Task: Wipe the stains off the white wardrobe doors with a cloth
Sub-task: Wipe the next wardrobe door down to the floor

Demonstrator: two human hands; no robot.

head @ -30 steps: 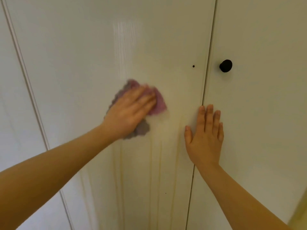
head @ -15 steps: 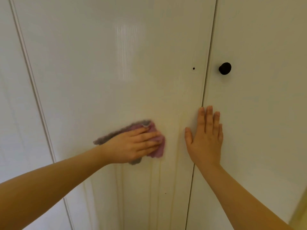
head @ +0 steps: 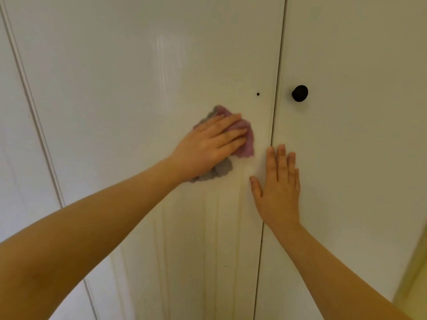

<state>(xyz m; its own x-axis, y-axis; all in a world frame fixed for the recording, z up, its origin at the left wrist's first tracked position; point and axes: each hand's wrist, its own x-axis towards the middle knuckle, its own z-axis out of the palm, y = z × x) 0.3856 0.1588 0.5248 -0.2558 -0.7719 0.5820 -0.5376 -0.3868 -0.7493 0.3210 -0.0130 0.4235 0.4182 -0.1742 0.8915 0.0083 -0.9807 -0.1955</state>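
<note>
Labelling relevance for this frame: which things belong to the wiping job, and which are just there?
Job: left hand pressing the purple-grey cloth; wardrobe doors; yellowish drip streaks below the cloth; right hand flat on the doors.
Just there: black knob; small dark hole left of it.

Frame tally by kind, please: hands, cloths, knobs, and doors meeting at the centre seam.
Hands: 2, left hand, right hand
Cloth: 1
Black knob: 1
Doors at the seam: 2, knobless door, knobbed door
Total: 6
</note>
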